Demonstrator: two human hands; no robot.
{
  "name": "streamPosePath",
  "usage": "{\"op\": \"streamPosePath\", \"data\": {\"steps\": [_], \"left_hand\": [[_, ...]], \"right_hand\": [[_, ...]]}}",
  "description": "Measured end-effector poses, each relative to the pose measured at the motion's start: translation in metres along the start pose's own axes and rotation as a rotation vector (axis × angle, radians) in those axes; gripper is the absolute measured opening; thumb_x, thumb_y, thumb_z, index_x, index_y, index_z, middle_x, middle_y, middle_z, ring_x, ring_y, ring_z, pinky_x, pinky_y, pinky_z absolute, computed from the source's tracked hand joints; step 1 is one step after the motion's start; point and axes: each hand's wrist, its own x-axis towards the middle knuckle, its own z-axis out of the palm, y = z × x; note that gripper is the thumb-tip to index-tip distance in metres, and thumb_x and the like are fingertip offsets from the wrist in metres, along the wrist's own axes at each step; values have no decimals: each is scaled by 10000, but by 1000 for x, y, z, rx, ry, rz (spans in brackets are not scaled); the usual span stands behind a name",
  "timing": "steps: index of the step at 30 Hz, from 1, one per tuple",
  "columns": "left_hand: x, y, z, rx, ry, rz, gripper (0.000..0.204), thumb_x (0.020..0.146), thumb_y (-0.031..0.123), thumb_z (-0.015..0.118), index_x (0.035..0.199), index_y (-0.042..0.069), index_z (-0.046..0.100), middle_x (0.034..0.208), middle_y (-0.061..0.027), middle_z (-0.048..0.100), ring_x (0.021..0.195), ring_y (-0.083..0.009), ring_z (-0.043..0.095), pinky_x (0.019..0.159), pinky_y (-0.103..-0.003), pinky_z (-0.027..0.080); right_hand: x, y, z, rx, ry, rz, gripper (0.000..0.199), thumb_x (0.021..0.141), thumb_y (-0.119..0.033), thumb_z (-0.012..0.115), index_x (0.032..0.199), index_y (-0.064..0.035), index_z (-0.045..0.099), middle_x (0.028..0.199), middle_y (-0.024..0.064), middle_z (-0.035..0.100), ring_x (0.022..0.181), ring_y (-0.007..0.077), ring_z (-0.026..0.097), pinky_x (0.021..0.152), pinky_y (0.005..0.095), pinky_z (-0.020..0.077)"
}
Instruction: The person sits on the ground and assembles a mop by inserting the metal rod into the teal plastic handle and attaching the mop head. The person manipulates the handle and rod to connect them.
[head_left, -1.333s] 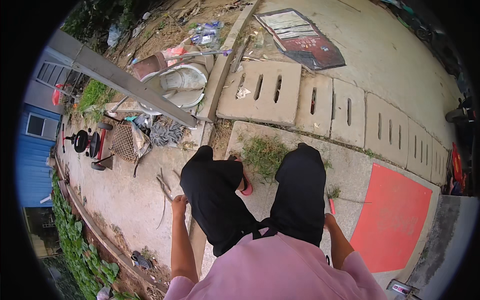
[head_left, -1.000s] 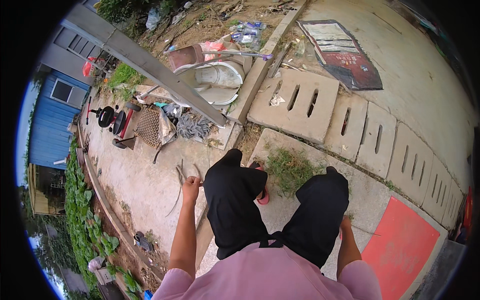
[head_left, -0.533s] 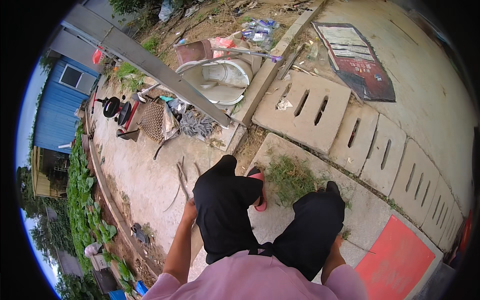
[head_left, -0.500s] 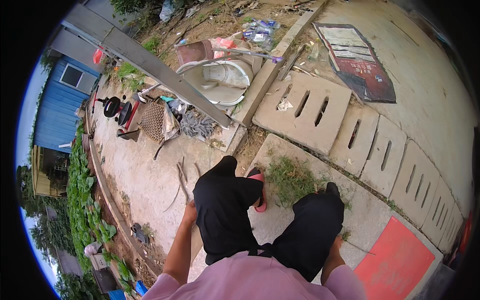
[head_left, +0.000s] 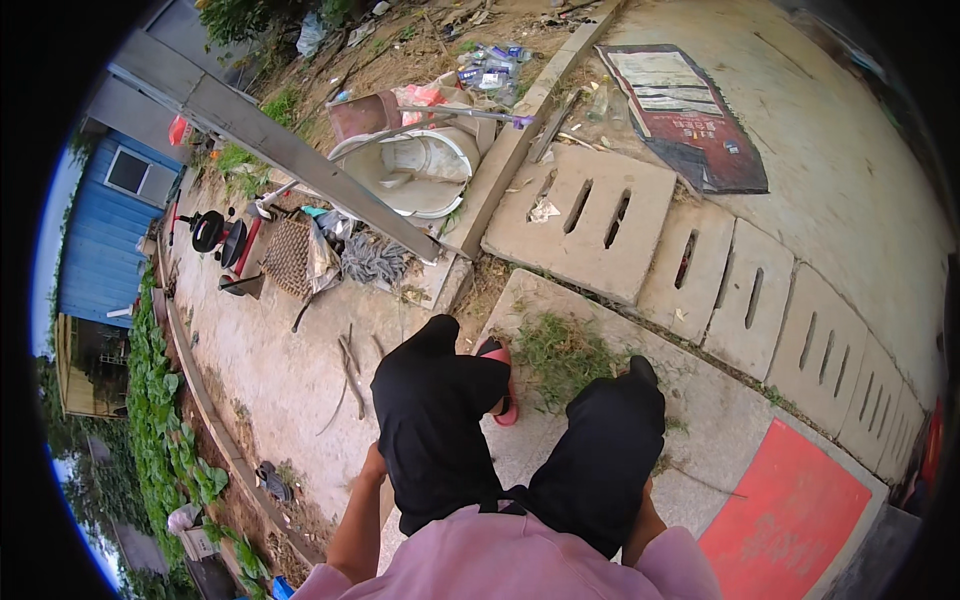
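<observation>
My left hand [head_left: 374,464] hangs beside my left thigh, its fingers hidden by the black trouser leg. On the other side, my right hand [head_left: 647,494] is at the outer edge of my right thigh, with its fingers also out of sight. A loose heap of pulled grass [head_left: 566,358] lies on the concrete slab between my feet. My left foot wears a red sandal [head_left: 508,385]. Beyond my right hand, a thin dry stem [head_left: 708,483] stretches over the slab toward a red panel [head_left: 785,510]; I cannot tell whether the hand touches it.
Slotted concrete covers [head_left: 580,210] run along the right. A metal post [head_left: 270,140] slants past a broken white tub [head_left: 405,170]. Dry sticks [head_left: 350,370], a grey rag [head_left: 375,258] and a beaded seat mat [head_left: 290,255] lie to the left. A flattened dark sack [head_left: 700,120] is at far right.
The whole view has shifted slightly, so the surroundings sit further left. Both hands stay beside my thighs, and more of the thin stem shows near my right hand.
</observation>
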Motion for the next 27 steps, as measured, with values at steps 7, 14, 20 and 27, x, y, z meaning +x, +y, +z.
{"op": "streamPosePath", "data": {"steps": [7,14,20,27], "left_hand": [[7,11,10,-107,52,22,148,796,144,554,869,18,579,751,-15,579,639,-88,513,553,-243,403],[46,105,10,-78,55,40,154,854,235,495,860,89,540,781,-10,580,702,-113,575,607,-254,410],[110,143,44,-33,-57,170,158,843,204,519,847,49,552,750,-33,583,673,-118,573,607,-252,428],[235,182,134,261,-203,296,211,810,209,544,811,-1,565,672,-76,587,620,-155,571,593,-276,444]], "right_hand": [[-127,-147,-153,690,-3,26,164,770,-168,538,801,-10,506,701,112,556,549,217,556,483,319,447],[-113,-229,-247,353,-29,-229,157,738,-118,519,826,8,486,606,85,526,461,184,519,415,311,425],[-77,-374,-327,166,226,-470,468,761,-186,529,1182,-26,402,760,180,580,697,285,583,640,356,454],[-3,-519,-393,-49,338,-526,391,761,-196,515,1120,-48,473,891,232,589,835,378,569,747,415,443]]}}
